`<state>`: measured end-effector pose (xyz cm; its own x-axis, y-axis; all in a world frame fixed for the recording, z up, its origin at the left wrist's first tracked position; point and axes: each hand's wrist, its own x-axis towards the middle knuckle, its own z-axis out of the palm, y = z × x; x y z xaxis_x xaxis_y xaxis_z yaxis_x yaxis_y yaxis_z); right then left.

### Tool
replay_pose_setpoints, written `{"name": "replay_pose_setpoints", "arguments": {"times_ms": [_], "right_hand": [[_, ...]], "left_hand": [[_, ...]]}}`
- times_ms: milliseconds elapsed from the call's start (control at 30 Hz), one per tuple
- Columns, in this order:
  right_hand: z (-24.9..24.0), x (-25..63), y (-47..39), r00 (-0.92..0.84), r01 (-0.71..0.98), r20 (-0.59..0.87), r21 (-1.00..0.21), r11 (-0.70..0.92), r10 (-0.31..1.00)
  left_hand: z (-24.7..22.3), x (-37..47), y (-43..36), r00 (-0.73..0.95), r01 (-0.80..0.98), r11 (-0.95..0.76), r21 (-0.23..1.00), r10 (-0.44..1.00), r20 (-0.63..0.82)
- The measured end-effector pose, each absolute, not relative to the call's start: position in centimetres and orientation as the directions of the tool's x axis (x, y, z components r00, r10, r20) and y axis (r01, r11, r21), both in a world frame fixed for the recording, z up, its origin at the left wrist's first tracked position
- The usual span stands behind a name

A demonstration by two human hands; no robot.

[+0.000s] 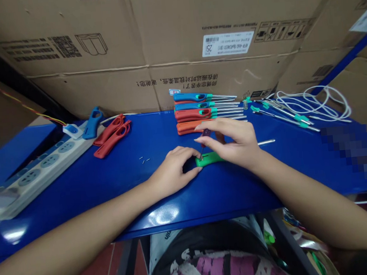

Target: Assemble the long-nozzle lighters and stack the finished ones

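A green long-reach lighter (211, 158) lies on the blue table, its metal tube pointing right past my right wrist. My left hand (176, 168) pinches the rounded end of its handle between thumb and fingers. Above the handle, my right hand (232, 142) grips a small dark screwdriver (206, 133), whose shaft slants down to the green handle near my left fingertips. The tip's exact contact is too small to make out. My right hand hides part of the green handle. Several tiny screws (143, 160) lie to the left of my left hand.
Behind my right hand sit several finished-looking lighters (194, 114) in blue, red and orange. Red handle shells (113, 137) and a blue shell (92, 123) lie by a power strip (47, 162) at left. Metal tubes (291, 115) and a white cable (321, 99) lie right; a cardboard box (162, 41) stands behind.
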<state>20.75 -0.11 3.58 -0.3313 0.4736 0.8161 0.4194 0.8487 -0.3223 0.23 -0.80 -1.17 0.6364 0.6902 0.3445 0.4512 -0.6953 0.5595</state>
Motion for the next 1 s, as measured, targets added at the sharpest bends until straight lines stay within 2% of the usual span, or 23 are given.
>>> {"name": "replay_pose_setpoints", "arguments": {"times_ms": [67, 100, 233, 300, 400, 467, 500, 533, 667, 700, 733, 800, 867, 900, 933, 1000], "right_hand": [[3.6, 20.9, -0.2, -0.374, 0.408, 0.831, -0.252, 0.877, 0.412], [3.7, 20.8, -0.2, -0.377, 0.385, 0.826, -0.272, 0.882, 0.419], [3.6, 20.5, -0.4, -0.309, 0.236, 0.707, -0.591, 0.771, 0.636], [3.6, 20.5, -0.2, -0.274, 0.227, 0.688, -0.633, 0.74, 0.673], [3.6, 21.0, 0.4, -0.238, 0.357, 0.811, -0.439, 0.825, 0.535], [3.6, 21.3, 0.6, -0.309, 0.397, 0.849, -0.294, 0.869, 0.429], [3.6, 21.4, 0.6, -0.35, 0.395, 0.842, -0.266, 0.88, 0.411], [3.7, 21.4, 0.5, -0.381, 0.382, 0.82, -0.281, 0.88, 0.427], [3.8, 20.8, 0.1, -0.424, 0.278, 0.681, -0.53, 0.801, 0.597], [3.8, 20.8, 0.0, -0.423, 0.267, 0.677, -0.542, 0.797, 0.602], [3.8, 20.8, 0.0, -0.413, 0.28, 0.698, -0.514, 0.811, 0.585], [3.7, 21.0, 0.1, -0.401, 0.361, 0.766, -0.373, 0.855, 0.503], [3.7, 21.3, 0.2, -0.449, 0.415, 0.796, -0.217, 0.884, 0.407], [3.7, 21.4, 0.3, -0.485, 0.415, 0.787, -0.177, 0.892, 0.382], [3.7, 21.5, 0.3, -0.512, 0.401, 0.771, -0.176, 0.899, 0.379], [3.8, 21.4, 0.2, -0.52, 0.351, 0.731, -0.288, 0.891, 0.441]], "left_hand": [[-1.2, 0.2, -0.8, 0.635, 0.45, -0.696, 0.559, 0.69, 0.347], [-1.2, 0.2, -0.8, 0.636, 0.451, -0.695, 0.56, 0.691, 0.345], [-0.9, 0.2, -0.9, 0.635, 0.456, -0.685, 0.569, 0.698, 0.331], [-0.8, 0.2, -0.9, 0.638, 0.453, -0.684, 0.572, 0.697, 0.327], [-0.8, 0.2, -0.9, 0.642, 0.446, -0.686, 0.574, 0.693, 0.329], [-0.9, 0.2, -0.8, 0.643, 0.445, -0.689, 0.571, 0.69, 0.332], [-0.9, 0.2, -0.8, 0.642, 0.445, -0.691, 0.57, 0.69, 0.334], [-0.9, 0.2, -0.8, 0.642, 0.447, -0.692, 0.568, 0.689, 0.334], [-1.0, 0.2, -0.8, 0.639, 0.456, -0.692, 0.559, 0.692, 0.336], [-1.0, 0.2, -0.8, 0.639, 0.456, -0.694, 0.557, 0.691, 0.338], [-1.1, 0.2, -0.8, 0.639, 0.456, -0.696, 0.555, 0.69, 0.34], [-1.1, 0.2, -0.8, 0.64, 0.453, -0.701, 0.551, 0.686, 0.346], [-1.2, 0.2, -0.8, 0.639, 0.453, -0.706, 0.545, 0.683, 0.354], [-1.2, 0.2, -0.8, 0.638, 0.453, -0.707, 0.542, 0.682, 0.357], [-1.2, 0.2, -0.8, 0.639, 0.454, -0.708, 0.541, 0.682, 0.356], [-1.2, 0.2, -0.8, 0.64, 0.458, -0.703, 0.544, 0.685, 0.347]]}}
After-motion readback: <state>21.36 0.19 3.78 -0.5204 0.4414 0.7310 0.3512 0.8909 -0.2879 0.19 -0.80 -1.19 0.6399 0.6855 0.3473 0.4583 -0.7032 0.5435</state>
